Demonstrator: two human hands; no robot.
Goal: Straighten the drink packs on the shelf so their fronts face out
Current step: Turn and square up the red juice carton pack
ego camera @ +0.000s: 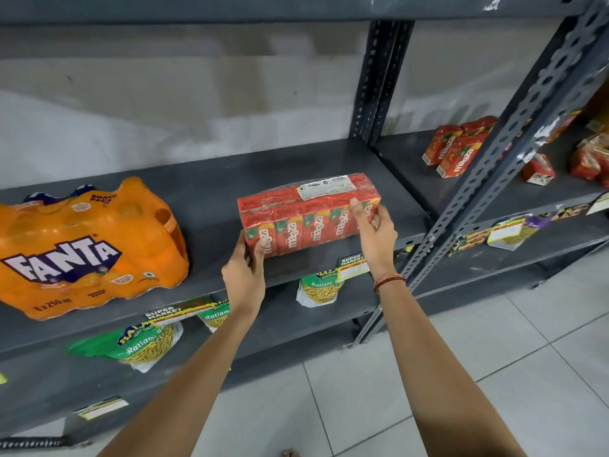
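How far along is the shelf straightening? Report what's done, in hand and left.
Done: the orange Fanta pack sits on the shelf with its logo facing out. In hand: the left hand and right hand grip the ends of the red Maaza carton pack, its front outward but angled to the shelf edge. Left: squaring it, and perhaps the loose Maaza cartons on the next bay.

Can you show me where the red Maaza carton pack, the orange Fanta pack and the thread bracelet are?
Red shrink-wrapped Maaza carton multipack (313,225): head view, front face, middle carton.
Orange plastic-wrapped Fanta bottle pack (85,249): head view, on the white logo.
Red-brown thread bracelet (389,280): head view, on the right wrist.
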